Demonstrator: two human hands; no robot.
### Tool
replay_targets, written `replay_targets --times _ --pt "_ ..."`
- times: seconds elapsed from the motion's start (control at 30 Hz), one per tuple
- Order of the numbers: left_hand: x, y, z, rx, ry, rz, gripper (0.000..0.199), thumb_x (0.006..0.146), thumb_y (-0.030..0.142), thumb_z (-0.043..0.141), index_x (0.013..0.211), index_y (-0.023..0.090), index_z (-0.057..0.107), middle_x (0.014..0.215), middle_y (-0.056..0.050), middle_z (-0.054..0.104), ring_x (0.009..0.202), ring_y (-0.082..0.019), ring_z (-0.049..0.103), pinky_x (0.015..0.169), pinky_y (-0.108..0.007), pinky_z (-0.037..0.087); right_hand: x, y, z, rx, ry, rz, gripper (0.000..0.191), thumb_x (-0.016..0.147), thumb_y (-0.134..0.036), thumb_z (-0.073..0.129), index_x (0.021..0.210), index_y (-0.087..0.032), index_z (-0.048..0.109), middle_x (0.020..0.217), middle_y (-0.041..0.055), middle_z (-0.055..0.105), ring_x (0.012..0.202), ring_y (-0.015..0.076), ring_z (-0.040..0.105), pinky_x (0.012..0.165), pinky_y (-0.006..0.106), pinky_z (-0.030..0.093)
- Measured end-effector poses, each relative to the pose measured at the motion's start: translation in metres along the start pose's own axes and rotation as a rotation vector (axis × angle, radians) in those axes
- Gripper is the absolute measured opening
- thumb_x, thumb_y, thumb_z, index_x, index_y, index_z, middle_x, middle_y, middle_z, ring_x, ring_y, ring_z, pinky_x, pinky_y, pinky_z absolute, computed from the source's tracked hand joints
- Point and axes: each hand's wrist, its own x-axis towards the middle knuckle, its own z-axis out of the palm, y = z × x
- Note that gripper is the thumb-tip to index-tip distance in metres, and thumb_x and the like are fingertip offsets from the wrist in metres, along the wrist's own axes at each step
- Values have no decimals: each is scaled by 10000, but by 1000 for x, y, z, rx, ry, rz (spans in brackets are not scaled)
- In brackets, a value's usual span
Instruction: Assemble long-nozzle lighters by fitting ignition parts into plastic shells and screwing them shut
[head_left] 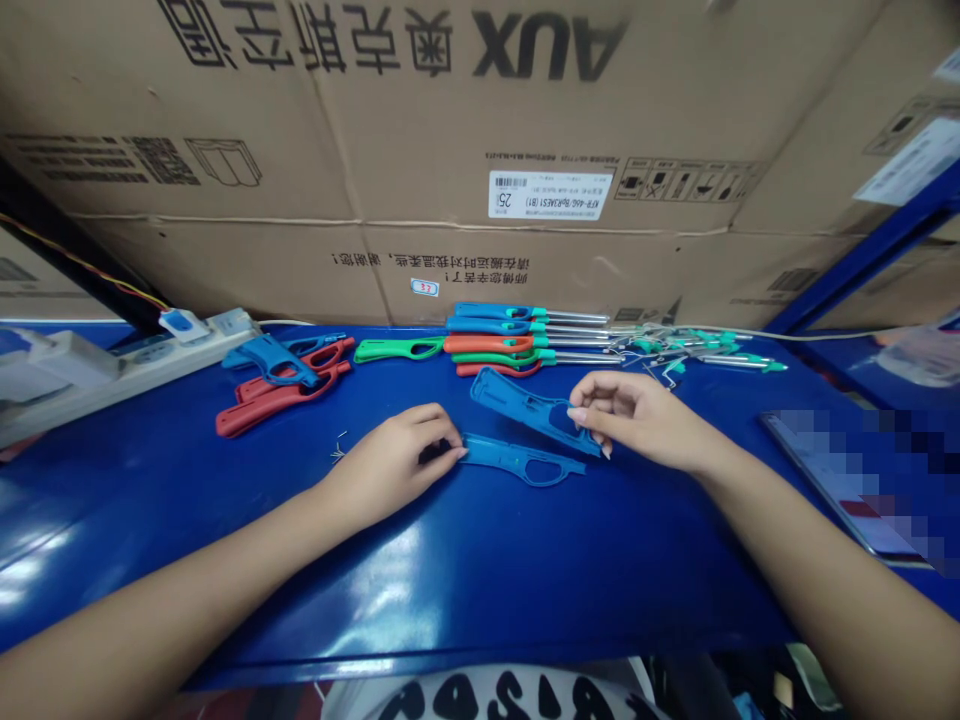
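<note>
Two blue plastic lighter half-shells lie on the blue bench [480, 560], near the middle. My left hand [390, 465] grips the left end of the lower shell [521, 461], whose trigger-guard opening shows at its right. My right hand [637, 415] pinches the right end of the upper shell [517, 407], and its fingers hide part of that shell. The two shells are close together, angled apart, and I cannot tell if they touch. A few thin wire bits [339, 452] lie just left of my left hand.
Red shells [281, 398], a blue shell [270, 360] and a green shell [397, 349] lie ahead. Beyond them are a row of long lighters [525, 338], metal-tipped parts [712, 350], a power strip [150, 365], a blurred phone [847, 480] and cardboard cartons [450, 150].
</note>
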Motion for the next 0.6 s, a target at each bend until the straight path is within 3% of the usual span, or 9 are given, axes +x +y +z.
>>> replay_targets --times 0.2,0.27,0.47,0.6 --pt "0 2 -1 44 13 -5 195 957 328 592 836 192 661 912 -41 645 854 -192 630 747 -306 488 -11 -4 8 -190 -426 49 255 863 -440 682 862 -186 655 656 -8 645 537 128 609 518 253 492" --pt "0 3 -2 64 23 15 266 974 366 575 785 187 629 892 -42 636 860 -197 618 760 -311 485 -13 -5 12 -253 -489 55 228 870 -407 678 835 -183 658 603 -8 650 525 140 634 520 248 488" --pt "0 9 -3 125 -22 53 333 1066 322 328 895 180 575 893 -60 605 862 -207 575 805 -351 483 -11 -4 17 -278 -391 50 243 862 -409 695 774 -190 638 580 5 688 549 166 684 583 264 512" --pt "-5 18 -3 139 -36 8 234 1050 319 377 983 195 565 974 -47 628 890 -204 604 790 -340 491 -5 3 21 -288 -284 -41 271 832 -424 732 750 -186 633 545 -18 648 494 139 621 552 246 468"
